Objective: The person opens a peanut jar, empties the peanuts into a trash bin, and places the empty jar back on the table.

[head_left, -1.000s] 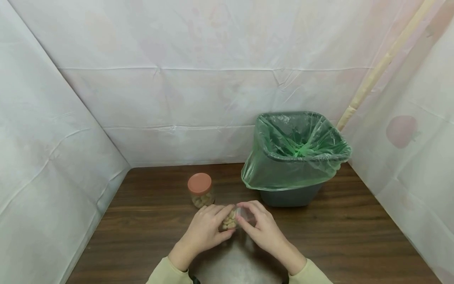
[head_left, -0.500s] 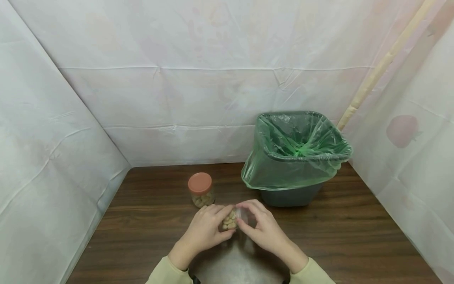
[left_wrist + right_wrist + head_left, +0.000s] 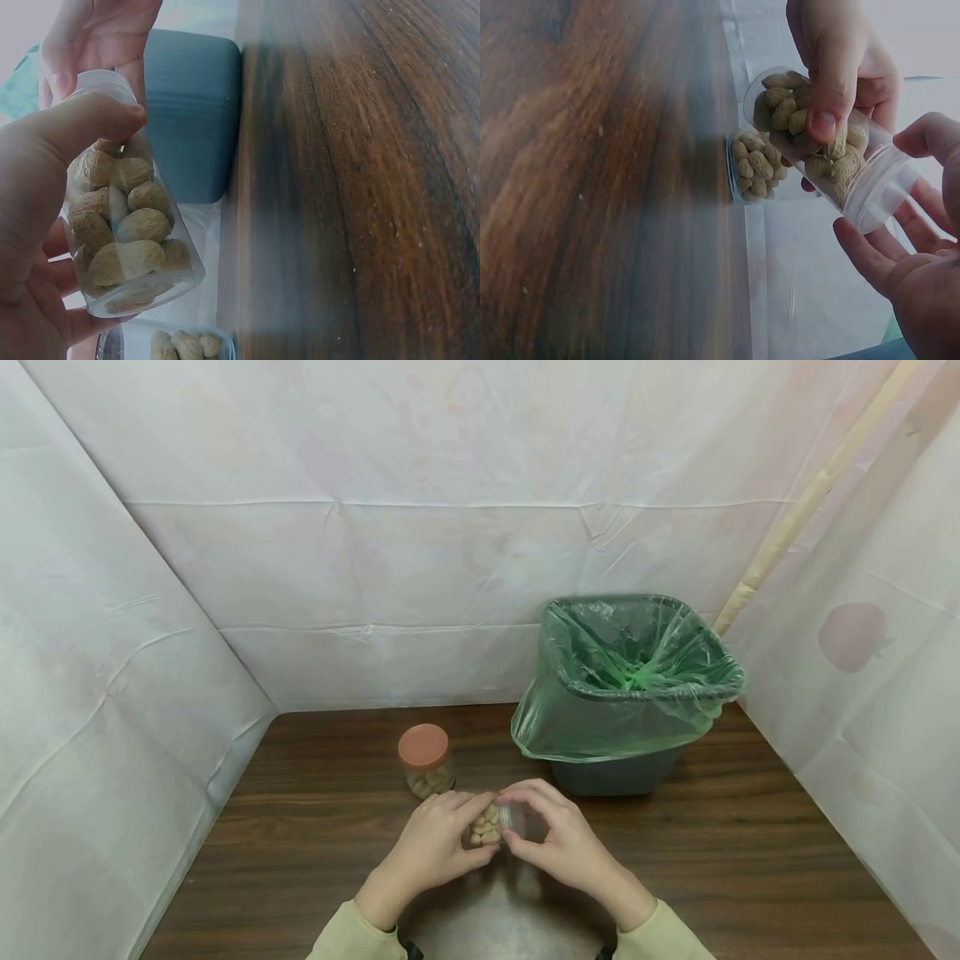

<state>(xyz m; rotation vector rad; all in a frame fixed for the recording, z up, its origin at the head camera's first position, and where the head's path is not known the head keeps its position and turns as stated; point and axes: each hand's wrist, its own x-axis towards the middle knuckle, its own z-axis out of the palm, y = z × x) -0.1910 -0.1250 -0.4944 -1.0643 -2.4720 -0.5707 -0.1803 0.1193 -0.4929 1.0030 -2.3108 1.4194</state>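
Note:
A clear jar of peanuts (image 3: 787,112) lies tilted between my two hands, above the table. My left hand (image 3: 431,839) grips its body, thumb across the side, as the left wrist view shows closely. At the jar's mouth, my right hand (image 3: 558,843) has thumb and fingers curved round the pale ridged rim (image 3: 874,187). Whether a clear lid sits there cannot be made out. Just beyond my left hand stands a second peanut jar (image 3: 427,781), upright, with an orange-pink lid (image 3: 423,747).
A grey bin (image 3: 618,777) with a green plastic liner (image 3: 615,727) stands at the back right of the wooden table (image 3: 300,827). Pale printed cloth (image 3: 450,560) hangs behind and at both sides. A light pole (image 3: 810,510) leans in the right corner.
My right hand has shifted slightly to the right, and its thumb has moved a little lower at the jar's mouth. My left hand and the jar stay in place.

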